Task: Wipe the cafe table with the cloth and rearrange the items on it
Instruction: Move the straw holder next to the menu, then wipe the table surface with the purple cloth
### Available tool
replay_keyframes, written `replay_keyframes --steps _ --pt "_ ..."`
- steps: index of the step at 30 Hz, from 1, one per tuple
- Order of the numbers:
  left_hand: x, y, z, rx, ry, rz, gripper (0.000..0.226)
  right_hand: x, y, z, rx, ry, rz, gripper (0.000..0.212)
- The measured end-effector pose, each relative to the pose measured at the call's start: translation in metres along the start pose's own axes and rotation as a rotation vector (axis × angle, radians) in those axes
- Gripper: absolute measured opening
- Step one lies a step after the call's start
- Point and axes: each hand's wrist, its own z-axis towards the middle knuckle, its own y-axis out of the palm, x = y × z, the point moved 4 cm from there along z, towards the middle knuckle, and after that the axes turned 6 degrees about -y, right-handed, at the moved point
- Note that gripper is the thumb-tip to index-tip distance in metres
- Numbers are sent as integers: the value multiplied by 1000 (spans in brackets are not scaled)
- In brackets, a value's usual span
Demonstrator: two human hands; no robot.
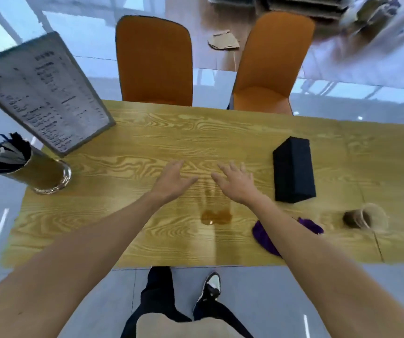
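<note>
The wooden cafe table point(127, 215) carries a clear tall glass point(216, 208) with a little brown liquid at its bottom, near the middle front. My left hand point(174, 179) and my right hand point(235, 181) hover with fingers spread on either side of its rim; whether they touch it I cannot tell. A purple cloth point(262, 236) lies at the front right, partly hidden under my right forearm. A black box point(293, 169) lies to the right of my right hand. A second clear glass point(364, 218) with brown dregs stands at the right front.
A framed menu stand point(42, 93) leans at the back left corner. A glass holder point(44, 174) full of straws and sticks stands at the left edge. Two orange chairs point(154, 59) point(271, 62) face the far side. My legs are by the front edge.
</note>
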Motion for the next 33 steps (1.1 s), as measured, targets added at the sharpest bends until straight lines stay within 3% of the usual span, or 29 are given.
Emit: replay_keyframes --steps 6,11,14,18,21,24,29,33 --pt "78 101 -19 -92 213 130 75 104 -5 -77 200 18 27 62" --pt "115 186 -36 -257 284 240 70 174 11 -128 360 122 30 56" --pt "125 225 -45 -330 322 295 70 207 29 -145 343 177 42 57" --pt "131 261 -48 -391 313 335 53 237 60 -156 166 287 128 76" --pt "126 284 -43 -398 268 320 66 246 76 -160 123 317 121 81" --pt "130 296 -44 -328 213 284 68 250 80 -159 183 345 46 82" --pt "126 307 -35 -289 138 286 50 258 78 -154 202 317 -15 40" --pt "126 308 -36 -284 243 450 73 260 71 -156 321 227 -6 19"
